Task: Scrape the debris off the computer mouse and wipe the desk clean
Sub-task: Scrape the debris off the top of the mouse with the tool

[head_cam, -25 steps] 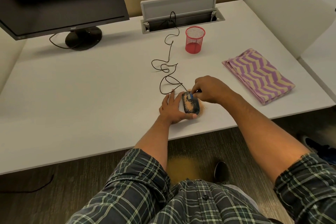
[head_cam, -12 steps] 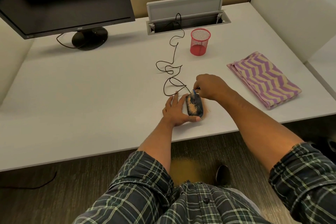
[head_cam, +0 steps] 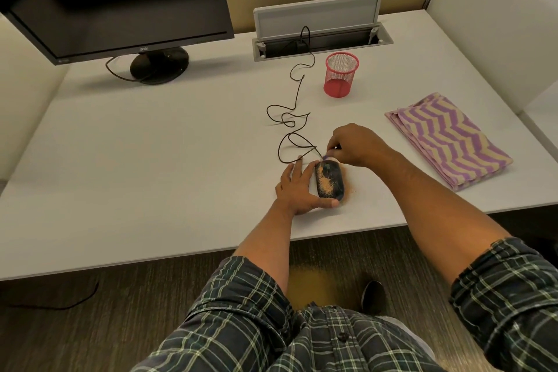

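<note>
Left hand (head_cam: 297,189) flat beside mouse (head_cam: 329,180), right hand (head_cam: 354,145) fingers pinched on scraper (head_cam: 326,157)

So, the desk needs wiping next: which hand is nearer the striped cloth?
Right. The right hand sits between the mouse and the cloth; the left hand is beyond the mouse.

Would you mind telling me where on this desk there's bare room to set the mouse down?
Widest bare stretch: left of the left hand, in front of the monitor. A smaller patch lies between pen cup and towel. Crowded: around the mouse, with spilled debris, cable loops and right hand.
</note>
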A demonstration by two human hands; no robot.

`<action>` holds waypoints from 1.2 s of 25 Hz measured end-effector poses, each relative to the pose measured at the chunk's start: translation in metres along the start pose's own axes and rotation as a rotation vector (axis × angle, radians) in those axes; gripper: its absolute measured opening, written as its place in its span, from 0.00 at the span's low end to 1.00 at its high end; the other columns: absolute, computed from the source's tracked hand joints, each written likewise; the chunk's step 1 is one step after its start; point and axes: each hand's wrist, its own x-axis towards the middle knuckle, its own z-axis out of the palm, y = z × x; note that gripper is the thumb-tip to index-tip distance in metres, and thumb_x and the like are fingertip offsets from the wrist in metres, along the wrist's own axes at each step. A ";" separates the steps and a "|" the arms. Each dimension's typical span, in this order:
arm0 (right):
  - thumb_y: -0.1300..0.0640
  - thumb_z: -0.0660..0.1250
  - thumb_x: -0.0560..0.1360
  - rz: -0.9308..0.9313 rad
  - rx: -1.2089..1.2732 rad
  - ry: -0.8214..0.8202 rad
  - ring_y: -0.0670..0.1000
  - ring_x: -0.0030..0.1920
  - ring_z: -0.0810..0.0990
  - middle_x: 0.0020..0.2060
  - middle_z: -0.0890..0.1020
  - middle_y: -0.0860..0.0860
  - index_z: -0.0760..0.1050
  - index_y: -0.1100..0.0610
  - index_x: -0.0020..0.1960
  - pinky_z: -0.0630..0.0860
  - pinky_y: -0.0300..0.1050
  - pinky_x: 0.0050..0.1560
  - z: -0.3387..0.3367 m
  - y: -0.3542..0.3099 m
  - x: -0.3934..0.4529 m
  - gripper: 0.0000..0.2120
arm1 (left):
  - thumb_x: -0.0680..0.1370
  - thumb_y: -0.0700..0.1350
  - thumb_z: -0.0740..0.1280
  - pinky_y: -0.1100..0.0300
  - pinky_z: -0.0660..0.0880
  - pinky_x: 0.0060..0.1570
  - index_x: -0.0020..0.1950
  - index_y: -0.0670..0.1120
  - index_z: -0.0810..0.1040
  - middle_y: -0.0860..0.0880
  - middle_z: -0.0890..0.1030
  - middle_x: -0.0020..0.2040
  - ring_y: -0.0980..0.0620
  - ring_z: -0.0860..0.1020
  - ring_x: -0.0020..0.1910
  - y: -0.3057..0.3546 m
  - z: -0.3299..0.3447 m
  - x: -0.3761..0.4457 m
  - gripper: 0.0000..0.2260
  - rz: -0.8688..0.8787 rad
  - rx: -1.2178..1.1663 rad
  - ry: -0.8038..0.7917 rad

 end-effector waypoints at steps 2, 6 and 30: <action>0.48 0.72 0.74 -0.002 0.012 -0.052 0.50 0.45 0.80 0.47 0.85 0.49 0.86 0.52 0.50 0.79 0.48 0.44 -0.002 0.004 -0.002 0.10 | 0.65 0.70 0.75 0.39 0.44 0.75 0.80 0.65 0.46 0.56 0.36 0.81 0.50 0.36 0.80 0.000 0.000 -0.001 0.53 0.004 -0.007 0.007; 0.49 0.72 0.74 0.049 0.013 0.031 0.52 0.41 0.81 0.44 0.86 0.50 0.86 0.53 0.48 0.79 0.47 0.42 -0.007 0.009 0.001 0.09 | 0.65 0.71 0.75 0.40 0.44 0.75 0.80 0.66 0.46 0.57 0.36 0.81 0.50 0.36 0.80 0.000 0.000 0.000 0.53 0.005 -0.010 0.002; 0.56 0.78 0.68 0.165 0.140 -0.139 0.53 0.41 0.82 0.40 0.85 0.54 0.86 0.60 0.45 0.80 0.46 0.41 -0.014 -0.002 0.024 0.09 | 0.65 0.71 0.74 0.38 0.44 0.75 0.80 0.65 0.44 0.56 0.35 0.81 0.49 0.36 0.80 0.001 -0.001 0.001 0.53 -0.005 0.009 -0.011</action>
